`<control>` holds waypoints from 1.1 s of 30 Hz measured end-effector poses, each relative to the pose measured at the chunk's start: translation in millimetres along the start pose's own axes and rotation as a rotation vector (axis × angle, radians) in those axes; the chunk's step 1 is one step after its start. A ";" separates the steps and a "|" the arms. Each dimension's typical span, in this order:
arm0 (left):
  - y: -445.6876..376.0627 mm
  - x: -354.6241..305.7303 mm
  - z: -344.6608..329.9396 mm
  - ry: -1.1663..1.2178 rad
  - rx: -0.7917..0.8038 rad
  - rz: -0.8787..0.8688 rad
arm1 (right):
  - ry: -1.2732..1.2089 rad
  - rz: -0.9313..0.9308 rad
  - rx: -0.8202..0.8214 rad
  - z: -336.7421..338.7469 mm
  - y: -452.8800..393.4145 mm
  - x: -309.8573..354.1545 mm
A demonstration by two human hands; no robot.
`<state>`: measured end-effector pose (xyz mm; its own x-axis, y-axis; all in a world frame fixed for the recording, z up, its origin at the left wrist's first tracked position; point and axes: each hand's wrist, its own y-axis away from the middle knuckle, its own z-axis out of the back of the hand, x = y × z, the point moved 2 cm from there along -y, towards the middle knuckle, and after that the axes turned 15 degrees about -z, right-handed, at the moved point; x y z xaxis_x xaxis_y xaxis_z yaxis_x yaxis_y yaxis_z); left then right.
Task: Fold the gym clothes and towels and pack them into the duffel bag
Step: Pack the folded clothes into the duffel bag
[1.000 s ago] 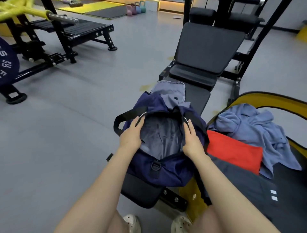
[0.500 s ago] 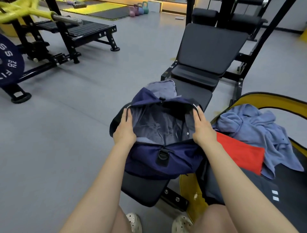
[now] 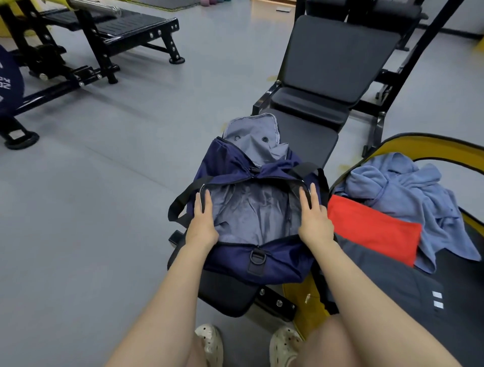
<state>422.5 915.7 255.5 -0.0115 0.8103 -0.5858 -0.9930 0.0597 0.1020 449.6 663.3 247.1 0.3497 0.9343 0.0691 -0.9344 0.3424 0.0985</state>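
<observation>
duffel bag (image 3: 251, 259) between both hands' grip, left hand (image 3: 202, 222), right hand (image 3: 313, 218)

Bare arms, cream perforated clogs (image 3: 210, 345)

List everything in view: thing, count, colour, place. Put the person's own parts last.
duffel bag: one, navy with grey lining, open on the bench seat, nothing visible inside
bench: one, black, backrest raised behind the bag
towel: one, light blue, crumpled, right of the bag
red cloth: one, folded, beside the bag under the towel's edge
dark garment: one, charcoal with two white marks, near right
yellow-rimmed pad: one, under the clothes
weight machine: one, black, far left
kettlebells: several, pastel, top edge
shoes: two, cream, bottom
left hand: on the bag opening's left edge
right hand: on its right edge
</observation>
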 end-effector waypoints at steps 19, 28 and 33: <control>28.8 -14.3 2.4 0.187 -0.057 -0.089 | -0.311 -0.324 -0.086 0.0 68.0 -110.3; 33.7 -16.2 -6.8 0.104 -0.039 -0.115 | -0.048 -0.407 0.157 -22.7 77.5 -91.3; 34.6 -17.0 -7.1 0.058 -0.019 -0.124 | -0.085 -0.425 0.167 -16.4 73.4 -92.5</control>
<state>387.5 899.8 263.3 0.1054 0.7626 -0.6383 -0.9892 0.1461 0.0113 347.5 603.6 231.6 0.7099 0.7010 0.0684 -0.6858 0.6660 0.2933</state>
